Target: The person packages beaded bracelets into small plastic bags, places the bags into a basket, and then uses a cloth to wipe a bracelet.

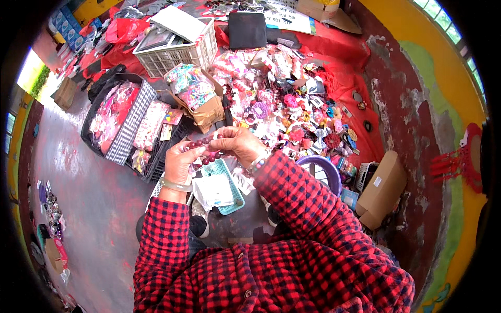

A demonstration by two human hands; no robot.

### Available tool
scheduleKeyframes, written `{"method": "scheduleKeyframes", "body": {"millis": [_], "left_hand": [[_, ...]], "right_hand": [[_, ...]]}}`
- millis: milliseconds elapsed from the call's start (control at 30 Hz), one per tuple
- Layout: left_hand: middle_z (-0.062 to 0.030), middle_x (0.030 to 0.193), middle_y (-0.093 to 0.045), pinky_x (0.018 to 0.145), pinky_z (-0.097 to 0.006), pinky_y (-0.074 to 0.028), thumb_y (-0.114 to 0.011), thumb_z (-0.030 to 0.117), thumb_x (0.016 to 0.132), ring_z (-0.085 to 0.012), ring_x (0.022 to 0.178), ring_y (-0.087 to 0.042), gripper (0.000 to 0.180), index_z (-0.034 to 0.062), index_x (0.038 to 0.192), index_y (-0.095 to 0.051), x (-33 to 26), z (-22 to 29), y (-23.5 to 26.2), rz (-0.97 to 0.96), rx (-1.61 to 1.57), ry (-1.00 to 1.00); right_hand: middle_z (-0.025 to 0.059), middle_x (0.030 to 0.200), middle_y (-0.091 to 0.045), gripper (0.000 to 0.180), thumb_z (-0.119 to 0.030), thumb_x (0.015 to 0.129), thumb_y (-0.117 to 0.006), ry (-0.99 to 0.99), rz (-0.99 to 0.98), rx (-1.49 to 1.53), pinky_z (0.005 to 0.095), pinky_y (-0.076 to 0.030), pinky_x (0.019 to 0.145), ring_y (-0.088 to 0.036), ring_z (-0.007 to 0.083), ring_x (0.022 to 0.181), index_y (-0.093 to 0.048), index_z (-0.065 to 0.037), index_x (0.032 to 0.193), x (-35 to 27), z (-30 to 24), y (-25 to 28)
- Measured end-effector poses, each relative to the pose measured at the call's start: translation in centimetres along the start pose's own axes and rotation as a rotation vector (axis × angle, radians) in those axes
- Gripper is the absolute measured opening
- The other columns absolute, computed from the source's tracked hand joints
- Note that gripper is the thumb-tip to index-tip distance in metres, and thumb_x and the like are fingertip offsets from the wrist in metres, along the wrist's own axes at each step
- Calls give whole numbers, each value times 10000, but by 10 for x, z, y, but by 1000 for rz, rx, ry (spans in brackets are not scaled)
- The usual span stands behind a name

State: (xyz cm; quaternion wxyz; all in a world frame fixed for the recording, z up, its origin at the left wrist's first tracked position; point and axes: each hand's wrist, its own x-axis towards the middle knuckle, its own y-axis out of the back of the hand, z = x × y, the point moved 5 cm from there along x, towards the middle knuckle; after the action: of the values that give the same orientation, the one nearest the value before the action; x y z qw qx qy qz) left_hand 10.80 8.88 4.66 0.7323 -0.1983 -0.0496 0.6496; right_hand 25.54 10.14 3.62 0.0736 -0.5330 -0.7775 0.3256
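A string of dark red round beads (207,157), like a bracelet, is stretched between my two hands. My left hand (180,164) pinches it at the left, a pale bangle on its wrist. From the right, my right hand (241,144) grips the upper part of the string with thumb and fingers; a beaded bracelet circles that wrist. Below the beads, a white plastic bag (213,191) lies in a turquoise basket (239,202) near my feet.
Heaped hair ornaments and bagged trinkets (292,107) spread over a red cloth ahead. To the left stand a cardboard box (211,110) of colourful packets and a houndstooth-patterned box (130,122). A white crate (175,55) sits behind. A purple basin (334,175) and a cardboard box (383,190) are at right.
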Motion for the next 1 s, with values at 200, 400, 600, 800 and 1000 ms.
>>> {"method": "scheduleKeyframes", "body": {"millis": [200, 400, 600, 800, 1000], "left_hand": [[-79, 748, -635, 577, -222, -475, -626, 124, 801, -129, 623, -605, 170, -13, 900, -608, 0, -15, -5, -55, 87, 83], [-79, 764, -635, 600, -242, -497, -607, 101, 810, -138, 633, -612, 168, -19, 928, -601, 8, -28, -8, -67, 29, 85], [-102, 756, -638, 604, -251, -517, -601, 65, 798, -159, 638, -626, 141, -34, 897, -609, 18, -23, -7, -32, 68, 19], [-74, 669, -620, 499, -223, -472, -634, 57, 766, -121, 533, -581, 119, -25, 852, -621, 12, -18, -8, 17, 178, -32], [-56, 646, -611, 485, -213, -449, -645, 44, 752, -106, 519, -567, 90, -11, 816, -613, 12, -16, -7, -10, 221, 19]], "right_hand": [[69, 695, -616, 129, -131, 797, -649, 16, 89, 37, 249, -443, 551, -569, 124, 593, -618, -5, 793, 3, 22, 23], [58, 615, -605, 207, -221, 815, -637, 33, 122, -6, 245, -430, 485, -564, 133, 512, -610, -37, 727, 10, 34, 33], [43, 719, -619, 194, -236, 825, -637, 3, 116, 36, 262, -484, 577, -593, 137, 606, -607, -45, 839, 14, 35, 37], [32, 746, -623, 146, -208, 825, -631, -74, 40, 75, 267, -485, 663, -599, 125, 680, -608, -69, 863, 6, 34, 35], [28, 716, -627, 148, -202, 824, -623, -98, 28, 83, 252, -492, 613, -592, 111, 624, -621, -55, 805, 4, 36, 32]]}}
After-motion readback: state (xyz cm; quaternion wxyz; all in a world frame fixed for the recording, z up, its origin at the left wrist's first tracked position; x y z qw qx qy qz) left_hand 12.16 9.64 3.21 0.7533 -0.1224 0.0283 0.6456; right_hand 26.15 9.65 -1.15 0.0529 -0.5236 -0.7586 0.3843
